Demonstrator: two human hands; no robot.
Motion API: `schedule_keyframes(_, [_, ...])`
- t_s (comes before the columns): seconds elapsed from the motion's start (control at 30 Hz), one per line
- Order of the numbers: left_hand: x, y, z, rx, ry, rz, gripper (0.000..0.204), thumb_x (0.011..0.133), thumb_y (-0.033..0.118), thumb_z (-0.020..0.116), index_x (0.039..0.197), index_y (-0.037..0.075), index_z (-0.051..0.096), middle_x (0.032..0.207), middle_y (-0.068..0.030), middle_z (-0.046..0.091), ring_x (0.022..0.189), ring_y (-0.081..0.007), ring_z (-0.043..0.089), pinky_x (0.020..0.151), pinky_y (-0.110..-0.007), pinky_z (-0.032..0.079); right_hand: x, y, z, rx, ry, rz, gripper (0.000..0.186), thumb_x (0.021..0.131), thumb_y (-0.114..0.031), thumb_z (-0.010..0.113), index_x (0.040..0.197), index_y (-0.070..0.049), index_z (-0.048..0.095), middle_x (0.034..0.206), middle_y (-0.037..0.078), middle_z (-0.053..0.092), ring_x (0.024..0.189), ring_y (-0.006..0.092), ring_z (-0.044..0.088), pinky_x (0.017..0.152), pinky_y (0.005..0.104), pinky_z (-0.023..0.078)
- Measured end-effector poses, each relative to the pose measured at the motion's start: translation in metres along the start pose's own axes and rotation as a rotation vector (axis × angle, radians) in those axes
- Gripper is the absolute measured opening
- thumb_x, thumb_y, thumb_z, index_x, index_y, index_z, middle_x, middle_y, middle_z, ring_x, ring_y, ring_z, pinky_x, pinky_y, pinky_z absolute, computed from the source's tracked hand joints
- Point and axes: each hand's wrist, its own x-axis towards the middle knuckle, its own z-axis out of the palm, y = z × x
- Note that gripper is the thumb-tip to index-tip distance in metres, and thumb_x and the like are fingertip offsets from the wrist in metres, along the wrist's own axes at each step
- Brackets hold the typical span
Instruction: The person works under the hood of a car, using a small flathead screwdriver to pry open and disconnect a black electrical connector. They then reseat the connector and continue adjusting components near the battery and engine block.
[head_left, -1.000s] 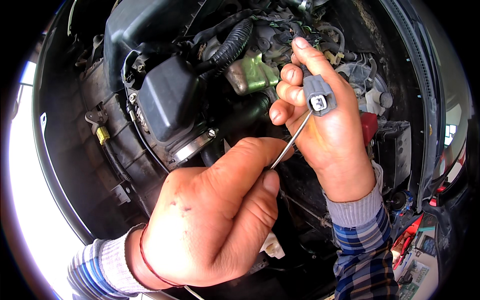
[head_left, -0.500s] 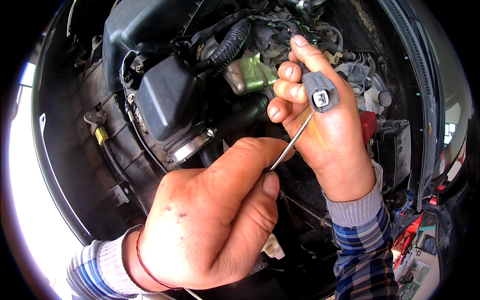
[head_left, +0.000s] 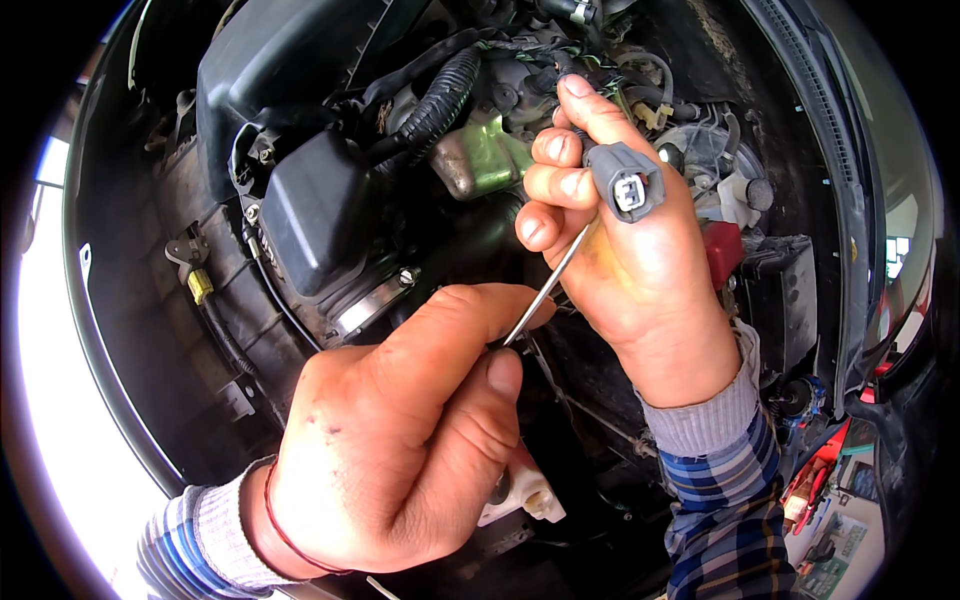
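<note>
My right hand point(head_left: 650, 260), palm up, has its fingers curled round a grey electrical connector point(head_left: 628, 184). Its open end, with a white insert, points toward me, and a dark cable behind it runs up past my index finger. My left hand point(head_left: 400, 430) pinches a thin metal rod point(head_left: 548, 285) between thumb and index finger; its handle end is hidden, so its exact kind does not show. The rod slants up to the right, its far end beside the connector's lower left side, near the fingers of my right hand. Whether it touches the connector is unclear.
An engine bay lies beneath my hands. A black plastic box point(head_left: 315, 205) and ribbed hose point(head_left: 440, 100) are on the left, near a metal clamp point(head_left: 375, 305). A red cover point(head_left: 722, 252) is right of my wrist. A white plastic part point(head_left: 530, 495) sits below.
Both hands, with the connector and rod, have shifted slightly left in view, as has the engine bay. The rod's far end has slipped from the connector's lower edge to beside its lower left.
</note>
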Motion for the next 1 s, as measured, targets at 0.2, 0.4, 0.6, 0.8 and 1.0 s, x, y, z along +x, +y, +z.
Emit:
schedule_keyframes(0.2, [0.003, -0.009, 0.003, 0.063, 0.084, 0.094, 0.035, 0.104, 0.020, 0.046, 0.122, -0.007, 0.056, 0.086, -0.0117, 0.068, 0.068, -0.0126, 0.064, 0.063, -0.022, 0.049, 0.000, 0.002, -0.007, -0.147, -0.009, -0.053, 0.021, 0.100, -0.028, 0.061, 0.095, -0.009, 0.057, 0.077, 0.001, 0.058, 0.056, 0.0099, 0.057, 0.049, 0.0311, 0.052])
schedule_keyframes(0.4, [-0.002, -0.002, 0.006, -0.127, 0.302, -0.043, 0.033, 0.091, -0.003, 0.041, 0.123, -0.005, 0.051, 0.100, -0.0103, 0.062, 0.066, -0.0031, 0.047, 0.062, -0.018, 0.040, -0.002, 0.019, 0.005, -0.439, 0.047, -0.047, 0.022, 0.103, -0.024, 0.057, 0.103, -0.002, 0.053, 0.078, 0.004, 0.059, 0.057, 0.0098, 0.058, 0.045, 0.0246, 0.051])
schedule_keyframes(0.6, [0.001, -0.024, 0.010, 0.073, 0.220, -0.136, 0.030, 0.085, -0.008, 0.044, 0.113, -0.003, 0.055, 0.091, -0.0076, 0.061, 0.081, -0.0110, 0.057, 0.075, -0.023, 0.045, 0.000, 0.031, -0.006, -0.531, 0.077, -0.219, 0.030, 0.099, -0.023, 0.060, 0.097, 0.002, 0.044, 0.077, 0.025, 0.062, 0.073, 0.0464, 0.062, 0.062, 0.0507, 0.048])
schedule_keyframes(0.8, [-0.012, -0.041, 0.011, 0.249, 0.303, -0.109, 0.007, 0.088, -0.004, 0.052, 0.095, -0.002, 0.054, 0.079, -0.0082, 0.066, 0.063, -0.0099, 0.056, 0.061, -0.023, 0.045, 0.000, 0.022, 0.002, -0.679, 0.064, -0.075, 0.025, 0.098, -0.018, 0.063, 0.104, -0.001, 0.046, 0.074, 0.012, 0.058, 0.062, 0.0315, 0.061, 0.055, 0.0403, 0.046])
schedule_keyframes(1.0, [0.021, -0.035, 0.022, 0.011, 0.513, 0.073, 0.022, 0.095, 0.012, 0.060, 0.101, -0.001, 0.043, 0.087, -0.0049, 0.048, 0.059, -0.0069, 0.046, 0.053, -0.020, 0.036, -0.002, 0.009, 0.003, -0.704, 0.126, -0.129, 0.034, 0.096, -0.027, 0.064, 0.096, -0.001, 0.043, 0.058, 0.017, 0.058, 0.051, 0.0407, 0.060, 0.044, 0.0493, 0.044])
